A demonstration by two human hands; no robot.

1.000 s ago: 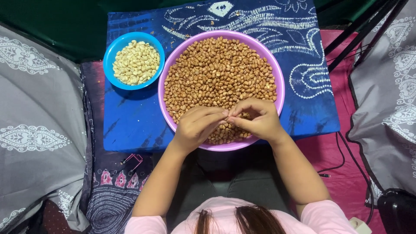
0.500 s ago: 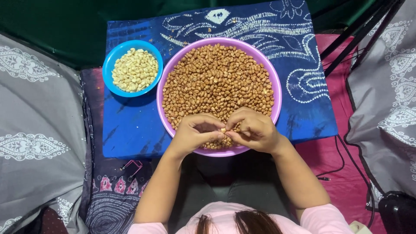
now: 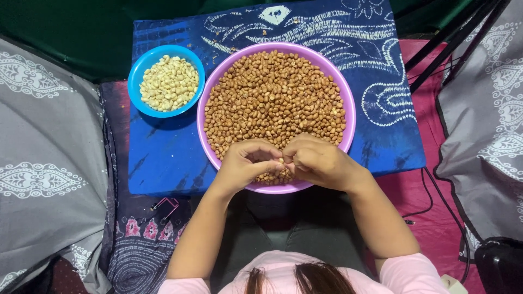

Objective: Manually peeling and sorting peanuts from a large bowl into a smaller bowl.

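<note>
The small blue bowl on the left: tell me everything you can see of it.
The blue bowl is round, shallow and looks like plastic, with a plain bright-blue rim. It stands upright on the blue patterned cloth, up and to the left of the purple bowl, with its rim close to or just touching that bowl's. It holds a heap of pale, skinless peanuts, filling it to just below the rim. Neither hand touches it; both are over the purple bowl.

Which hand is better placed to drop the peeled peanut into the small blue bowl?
Probably the left hand. The blue bowl of pale peeled peanuts sits on that side, beside the purple basin, with open blue cloth between. The right hand would have to cross over the left.
</note>
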